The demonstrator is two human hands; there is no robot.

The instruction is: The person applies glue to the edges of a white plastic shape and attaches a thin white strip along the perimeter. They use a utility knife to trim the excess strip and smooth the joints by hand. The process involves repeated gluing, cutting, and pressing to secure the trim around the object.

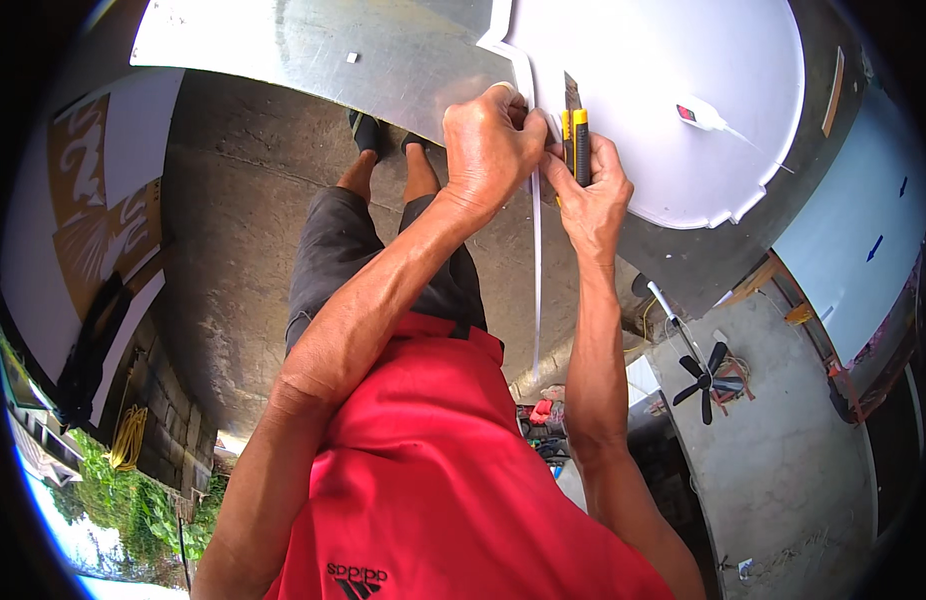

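Both my hands meet at the white sheet's (663, 90) cut edge.
My left hand (488, 150) pinches the thin strip (535, 270) trailing toward me; my right hand (593, 190), just beside it, grips the yellow knife (578, 140), blade pointing away.

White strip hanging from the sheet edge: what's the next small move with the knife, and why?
Probably draw the yellow utility knife a little further along the white sheet: the right hand holds its blade at the cut edge, the left hand pinches the strip, which dangles still attached.
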